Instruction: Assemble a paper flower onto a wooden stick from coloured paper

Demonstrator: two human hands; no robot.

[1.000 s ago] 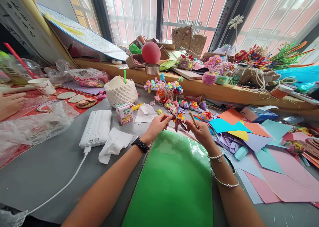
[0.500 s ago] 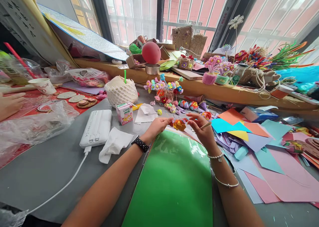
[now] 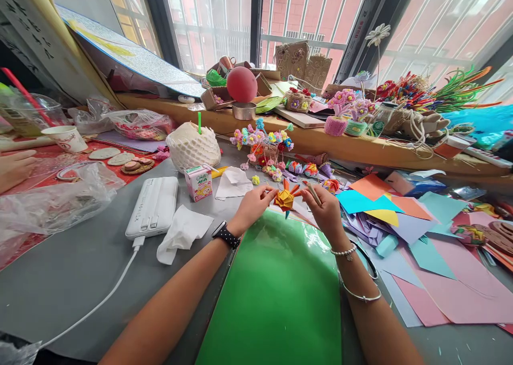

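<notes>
A folded paper flower, yellow in the middle with orange and blue points, is held up between both hands above the far edge of a green mat. My left hand pinches its left side between thumb and fingers. On the other side, my right hand grips an orange tip, and a thin tan stick is tucked in its fingers. Several more folded paper flowers lie just beyond. Behind them is a basket of small colourful flowers.
Coloured paper sheets spread over the right side. To the left lie a white power bank with a cable, crumpled tissue, a small drink carton and a wrapped coconut. Another person's hand rests at far left.
The paper flower has turned, so its yellow middle and orange points now face me. My right hand's fingers have closed in on its right side.
</notes>
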